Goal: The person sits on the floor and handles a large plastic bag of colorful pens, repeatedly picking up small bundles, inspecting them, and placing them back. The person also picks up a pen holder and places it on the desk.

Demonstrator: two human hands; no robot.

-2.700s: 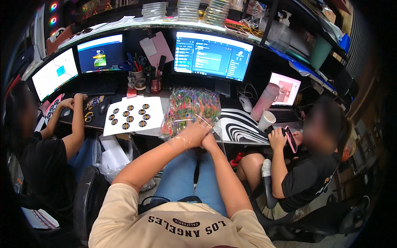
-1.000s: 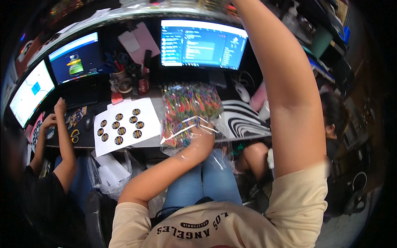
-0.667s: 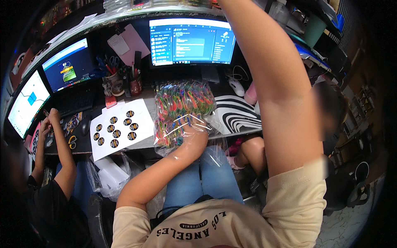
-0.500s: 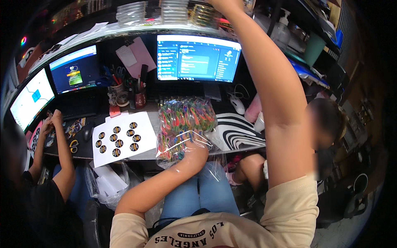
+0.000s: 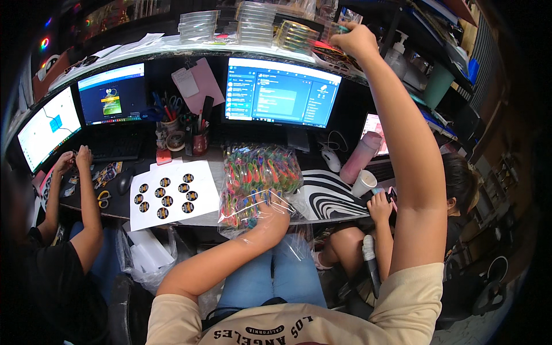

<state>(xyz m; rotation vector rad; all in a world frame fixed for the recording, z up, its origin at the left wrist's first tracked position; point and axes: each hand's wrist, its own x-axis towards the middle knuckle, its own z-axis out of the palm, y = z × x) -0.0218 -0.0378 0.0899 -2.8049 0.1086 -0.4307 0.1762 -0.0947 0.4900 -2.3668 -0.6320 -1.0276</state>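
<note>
A: Where's the bag of coloured bands (image 5: 260,181) rn?

B: On the counter (image 5: 198,215), at the front edge near the middle, between the white sheet of round stickers (image 5: 172,194) and the zebra-striped mat (image 5: 330,195). It's a clear plastic bag, stuffed full, mouth toward the person.

A: Left hand (image 5: 275,208)?

B: Pushed into the bag's mouth, forearm coming up from below. Plastic hides the fingers, so can't tell if they're curled on anything or loose.

A: And the right hand (image 5: 352,39)?

B: Way up at the shelf (image 5: 172,46) over the monitors, at its right end by the stacks of clear cases (image 5: 256,22). Fingers look pinched around smth small at the edge, too small to say what.

A: So how far along, imo?

B: Early-ish. Bag's bulging, nothing from it is laid out on the counter that I can see.

A: Others nearby?

B: Two ppl. One at the left end of the counter with a hand (image 5: 84,156) by a keyboard, one at the right end, hand (image 5: 379,201) near a white cup (image 5: 363,183) and pink bottle (image 5: 361,156).
</note>
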